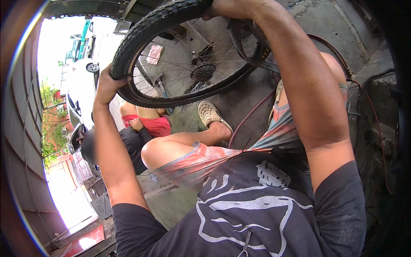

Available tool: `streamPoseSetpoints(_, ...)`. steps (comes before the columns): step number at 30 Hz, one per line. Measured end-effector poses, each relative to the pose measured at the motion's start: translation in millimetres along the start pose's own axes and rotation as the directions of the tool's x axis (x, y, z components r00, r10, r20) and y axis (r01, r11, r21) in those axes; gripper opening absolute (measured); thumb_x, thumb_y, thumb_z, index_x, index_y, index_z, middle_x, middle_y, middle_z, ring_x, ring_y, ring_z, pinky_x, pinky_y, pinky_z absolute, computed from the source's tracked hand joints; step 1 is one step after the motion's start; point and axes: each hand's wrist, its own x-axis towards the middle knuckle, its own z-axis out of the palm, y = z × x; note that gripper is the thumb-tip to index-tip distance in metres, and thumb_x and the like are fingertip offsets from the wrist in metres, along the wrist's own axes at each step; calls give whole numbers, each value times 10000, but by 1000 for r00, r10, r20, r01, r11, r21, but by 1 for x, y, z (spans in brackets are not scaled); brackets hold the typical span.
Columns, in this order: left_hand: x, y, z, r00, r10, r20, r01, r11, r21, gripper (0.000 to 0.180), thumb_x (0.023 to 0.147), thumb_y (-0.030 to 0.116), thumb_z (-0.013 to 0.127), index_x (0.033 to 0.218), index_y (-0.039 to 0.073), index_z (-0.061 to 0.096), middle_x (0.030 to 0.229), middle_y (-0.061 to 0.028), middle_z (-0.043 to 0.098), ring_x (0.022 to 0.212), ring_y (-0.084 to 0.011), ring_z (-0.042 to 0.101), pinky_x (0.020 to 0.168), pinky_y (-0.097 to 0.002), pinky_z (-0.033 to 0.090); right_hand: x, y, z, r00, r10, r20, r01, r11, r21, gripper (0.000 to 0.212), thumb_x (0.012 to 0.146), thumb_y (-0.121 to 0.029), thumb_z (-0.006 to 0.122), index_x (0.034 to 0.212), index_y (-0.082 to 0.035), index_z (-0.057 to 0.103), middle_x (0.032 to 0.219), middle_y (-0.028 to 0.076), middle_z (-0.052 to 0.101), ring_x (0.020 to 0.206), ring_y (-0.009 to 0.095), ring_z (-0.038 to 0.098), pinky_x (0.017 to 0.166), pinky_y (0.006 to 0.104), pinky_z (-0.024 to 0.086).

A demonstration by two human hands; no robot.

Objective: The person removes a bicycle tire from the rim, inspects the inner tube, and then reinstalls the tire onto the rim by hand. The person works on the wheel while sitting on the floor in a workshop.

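Dark T-shirt (244, 214) with a pale printed design fills the foreground as its seated wearer lifts both arms to a bicycle wheel (138, 40), held tilted beyond the knees above a concrete floor (186, 122). The left hand (109, 83) is clamped on the tyre at the wheel's left side. The right hand (231, 7) curls over its upper edge, though not all of its fingers show. Whether the wheel's far side rests on anything cannot be made out. Near the right forearm hangs a loose dark band (240, 45), perhaps rubber tubing. Sound handling would likely mean sharing the weight evenly between the hands, keeping fingers clear of the sprocket cluster (202, 73) and spokes, and keeping the band from catching or twisting. Through and below the wheel, a hammer (161, 85) and a pink cloth (154, 55) appear; a reddish hose (244, 118) runs past a beige clog (209, 114). At left sits another person in red shorts (156, 125).
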Motion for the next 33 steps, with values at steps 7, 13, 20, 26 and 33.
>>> streamPoseSetpoints(7, -13, -34, -6, 999, -39, -33, 40, 998, 51, 517, 802, 62, 925, 1292, 1, 773, 1133, -68, 832, 1002, -181, 743, 995, -374, 581, -4, -8, 1, 968, -251, 16, 248, 963, 110, 345, 828, -316, 933, 1075, -83, 869, 1012, 216, 827, 1014, 386, 809, 915, 472, 629)
streamPoseSetpoints(13, -25, -44, 4, 999, -15, -50, 15, 1000, -1, 507, 807, 75, 938, 1280, -2, 773, 1128, -71, 836, 986, -187, 750, 968, -378, 594, 2, -8, 11, 966, -237, 106, 224, 968, 117, 348, 845, -284, 934, 1102, -62, 858, 1009, 216, 827, 1008, 389, 809, 909, 479, 624)
streamPoseSetpoints(20, -34, -14, 16, 990, 27, -139, -13, 995, 103, 494, 801, 120, 947, 1255, 8, 788, 1095, -94, 846, 973, -196, 769, 936, -376, 600, -17, -1, -7, 960, -278, 7, 272, 942, 196, 404, 838, -254, 924, 1196, -82, 844, 1016, 235, 824, 1031, 395, 809, 926, 475, 622)
streamPoseSetpoints(26, -41, 55, 30, 973, 102, -205, -63, 980, 189, 530, 752, 144, 944, 1250, 50, 788, 1077, -145, 836, 978, -274, 796, 938, -398, 600, -39, -51, -18, 942, -319, -102, 301, 941, -155, 466, 900, -102, 765, 1356, -10, 734, 1154, 245, 810, 1055, 403, 809, 938, 489, 640)
streamPoseSetpoints(33, -20, 173, 78, 909, 302, -285, -255, 948, 192, 772, 771, 114, 873, 1509, 159, 650, 1263, -212, 800, 1181, -359, 791, 1072, -442, 598, -41, -64, -21, 960, -177, -215, 87, 923, -374, 182, 941, -66, 654, 1084, -22, 759, 1011, 213, 822, 971, 387, 828, 877, 480, 658)
